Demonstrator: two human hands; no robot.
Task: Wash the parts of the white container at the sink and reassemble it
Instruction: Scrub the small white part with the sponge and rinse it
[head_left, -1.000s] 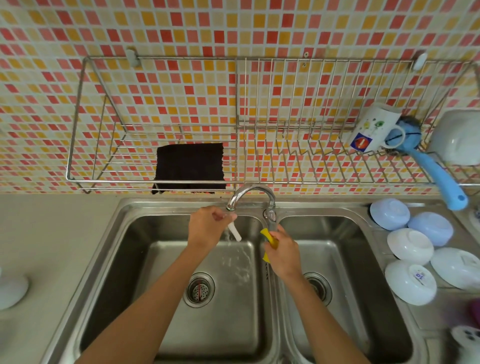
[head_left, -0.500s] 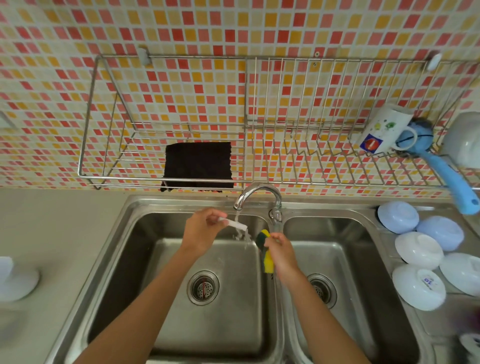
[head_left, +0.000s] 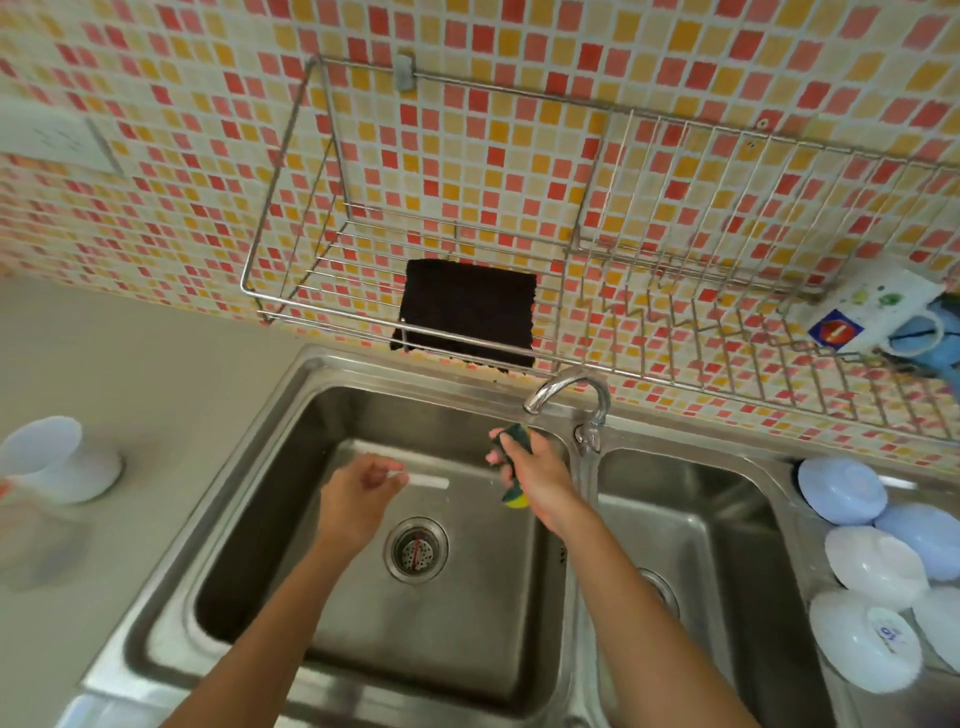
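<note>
Over the left basin of the sink (head_left: 291, 415), the left hand (head_left: 358, 493) pinches a thin white stick-like part (head_left: 426, 481) that points right, above the drain (head_left: 415, 550). Just beyond, the right hand (head_left: 535, 475) grips a green-and-yellow sponge (head_left: 514, 441) under the tap (head_left: 566, 395). On the table at left stands the white container (head_left: 57, 462), blurred. Bowls (head_left: 872, 566) sit right; a dark cloth (head_left: 467, 312) hangs on the wall rack (head_left: 675, 332).

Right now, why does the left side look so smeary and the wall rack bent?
Head view: the white container on the counter is motion-blurred; the wide-angle lens bows the wire rack; daylight glares off the sink rim; hands stay fairly sharp.
</note>
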